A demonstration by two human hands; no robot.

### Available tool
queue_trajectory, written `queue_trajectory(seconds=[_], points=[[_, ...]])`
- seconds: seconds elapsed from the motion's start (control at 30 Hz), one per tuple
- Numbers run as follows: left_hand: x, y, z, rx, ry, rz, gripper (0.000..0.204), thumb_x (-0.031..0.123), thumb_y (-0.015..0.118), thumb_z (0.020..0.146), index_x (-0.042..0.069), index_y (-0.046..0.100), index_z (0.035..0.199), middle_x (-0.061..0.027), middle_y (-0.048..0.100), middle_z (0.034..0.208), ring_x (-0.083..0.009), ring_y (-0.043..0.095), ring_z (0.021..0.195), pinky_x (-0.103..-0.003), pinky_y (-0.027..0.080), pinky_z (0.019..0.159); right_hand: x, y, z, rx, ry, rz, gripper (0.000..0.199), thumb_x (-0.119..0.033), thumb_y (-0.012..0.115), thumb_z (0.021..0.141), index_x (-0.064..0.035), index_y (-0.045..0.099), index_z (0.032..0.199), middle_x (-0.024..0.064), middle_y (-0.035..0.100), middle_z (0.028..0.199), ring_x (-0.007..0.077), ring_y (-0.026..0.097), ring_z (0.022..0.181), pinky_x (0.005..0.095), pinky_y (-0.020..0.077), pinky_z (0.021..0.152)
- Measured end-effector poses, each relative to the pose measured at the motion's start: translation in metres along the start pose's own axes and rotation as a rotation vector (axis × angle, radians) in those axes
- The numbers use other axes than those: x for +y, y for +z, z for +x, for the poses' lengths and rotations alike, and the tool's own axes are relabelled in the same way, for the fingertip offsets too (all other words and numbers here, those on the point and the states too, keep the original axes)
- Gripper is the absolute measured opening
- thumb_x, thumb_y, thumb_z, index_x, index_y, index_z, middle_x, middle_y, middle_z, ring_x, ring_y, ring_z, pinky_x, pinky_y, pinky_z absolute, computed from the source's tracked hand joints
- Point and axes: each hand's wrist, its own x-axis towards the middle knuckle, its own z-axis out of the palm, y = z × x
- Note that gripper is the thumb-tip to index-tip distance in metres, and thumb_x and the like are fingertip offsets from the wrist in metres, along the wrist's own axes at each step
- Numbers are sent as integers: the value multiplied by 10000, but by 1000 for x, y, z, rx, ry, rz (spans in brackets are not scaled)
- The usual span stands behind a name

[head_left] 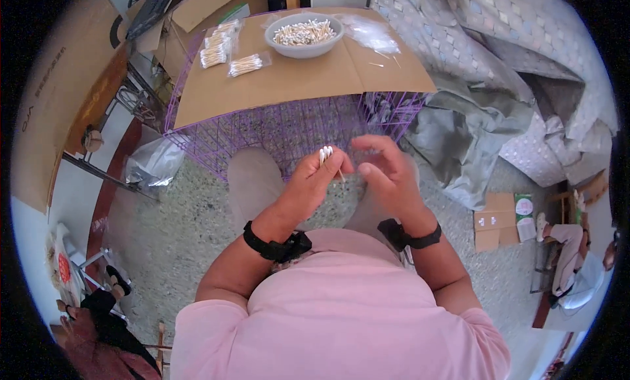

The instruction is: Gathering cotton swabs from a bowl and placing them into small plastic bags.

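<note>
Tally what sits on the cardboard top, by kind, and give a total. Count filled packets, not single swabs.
Bowl of loose cotton swabs: 1
Filled swab packets: about 3, the left ones overlap
Empty clear bags: 1 pile, number unclear
Stray swabs: about 3
Total: about 8, on the cardboard top

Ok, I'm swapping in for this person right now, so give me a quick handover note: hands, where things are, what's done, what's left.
Left hand: grip shut on a small bunch of cotton swabs, tips up.
Right hand: open, fingers curled, beside the bunch; whether it touches is unclear.
Bowl of loose swabs sits at the far side of the cardboard top on the purple wire crate.
Done: several filled bags lie left of the bowl.
Left: the bowl is still well filled; empty bags lie to its right, with a few stray swabs.
</note>
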Motion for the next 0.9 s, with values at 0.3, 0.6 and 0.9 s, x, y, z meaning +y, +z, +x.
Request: queue_trajectory(seconds=[0.3, 0.6, 0.9], points=[[1, -4, -6, -106, -337, -477, 221, 295, 471, 983, 128, 497, 840, 32, 414, 660, -84, 381, 548, -238, 325, 509, -5, 8, 31, -415, -338, -376, 437, -221, 571, 887, -17, 512, 1269, 163, 547, 1248, 355, 474, 1200, 442, 372, 1017], [-10, -42, 8, -103, -383, -572, 241, 328, 497, 975, 116, 499, 860, 55, 349, 600, -53, 328, 499, -202, 260, 431, 0, 10, 64, -415, -333, -372, 369, -190, 574, 892, -21, 551, 1220, 155, 574, 1198, 341, 517, 1138, 425, 399, 984], [-61, -159, 32, 49, -398, -607, 302, 324, 459, 994, 34, 538, 973, 54, 352, 605, -46, 319, 505, -194, 270, 425, 24, -25, 167, -344, -292, -602, 248, -88, 602, 847, -38, 621, 1089, 133, 627, 1108, 306, 572, 1058, 384, 445, 922]])
